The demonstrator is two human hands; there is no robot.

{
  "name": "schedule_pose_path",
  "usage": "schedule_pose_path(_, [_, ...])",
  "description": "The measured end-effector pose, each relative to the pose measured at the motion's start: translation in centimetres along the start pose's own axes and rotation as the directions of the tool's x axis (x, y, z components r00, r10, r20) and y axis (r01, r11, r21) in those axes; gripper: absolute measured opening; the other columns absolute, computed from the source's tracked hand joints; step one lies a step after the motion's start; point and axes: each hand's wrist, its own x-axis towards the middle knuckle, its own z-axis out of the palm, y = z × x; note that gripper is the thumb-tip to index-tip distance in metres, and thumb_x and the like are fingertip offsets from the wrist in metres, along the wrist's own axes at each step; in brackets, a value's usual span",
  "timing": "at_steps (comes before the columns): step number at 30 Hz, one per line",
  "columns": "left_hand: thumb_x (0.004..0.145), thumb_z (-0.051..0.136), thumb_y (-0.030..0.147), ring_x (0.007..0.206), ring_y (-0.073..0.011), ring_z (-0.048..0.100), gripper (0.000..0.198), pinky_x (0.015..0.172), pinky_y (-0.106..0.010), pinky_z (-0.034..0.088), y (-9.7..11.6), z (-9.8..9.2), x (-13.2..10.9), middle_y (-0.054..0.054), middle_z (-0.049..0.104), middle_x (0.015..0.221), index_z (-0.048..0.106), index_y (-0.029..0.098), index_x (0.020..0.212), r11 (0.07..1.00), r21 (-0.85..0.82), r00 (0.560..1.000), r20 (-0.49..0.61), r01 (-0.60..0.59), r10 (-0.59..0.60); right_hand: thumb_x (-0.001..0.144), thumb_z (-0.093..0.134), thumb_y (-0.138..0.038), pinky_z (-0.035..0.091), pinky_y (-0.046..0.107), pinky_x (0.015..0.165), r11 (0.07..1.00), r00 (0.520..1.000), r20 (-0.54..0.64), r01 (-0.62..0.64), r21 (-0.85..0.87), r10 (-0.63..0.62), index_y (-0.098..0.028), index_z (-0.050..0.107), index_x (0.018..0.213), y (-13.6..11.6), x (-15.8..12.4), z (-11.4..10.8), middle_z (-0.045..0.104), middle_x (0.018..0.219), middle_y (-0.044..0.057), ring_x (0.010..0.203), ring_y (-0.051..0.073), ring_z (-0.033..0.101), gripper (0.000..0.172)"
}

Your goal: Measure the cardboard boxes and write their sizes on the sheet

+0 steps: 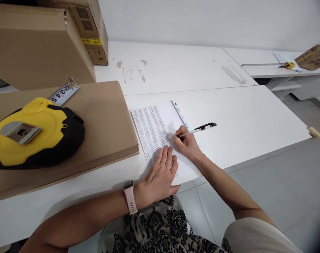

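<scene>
In my right hand (186,140) is a pen (199,129) with a clear barrel and black clip end, its tip down on a white sheet of paper (165,111). Columns of small dark handwriting cover the left part of the sheet; the right part is blank. My left hand (162,172) lies flat on the lower part of the paper, fingers stretched out and holding nothing. Along the sheet's right side shows the edge of another printed page (180,114), mostly hidden beneath.
Left of the paper, a flat cardboard box (104,116) carries a large yellow and black tape measure (41,133). More cardboard boxes (39,42) stand behind it. On the far right of the white table (239,119) are a smaller yellow tape measure (290,65) and a small box (312,58).
</scene>
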Motion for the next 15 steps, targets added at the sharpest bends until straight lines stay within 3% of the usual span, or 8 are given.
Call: schedule_pose_path(15, [0.088, 0.054, 0.073, 0.148, -0.0482, 0.036, 0.098, 0.125, -0.057, 0.016, -0.12, -0.45, 0.05, -0.040, 0.038, 0.155, 0.043, -0.007, 0.144, 1.000, -0.029, 1.000, 0.003, -0.008, 0.008, 0.087, 0.058, -0.023, 0.027, 0.030, 0.054, 0.998, 1.000, 0.007, -0.021, -0.051, 0.021, -0.025, 0.044, 0.077, 0.08, 0.00, -0.10, 0.036, 0.059, -0.007, 0.055, 0.012, 0.033, 0.018])
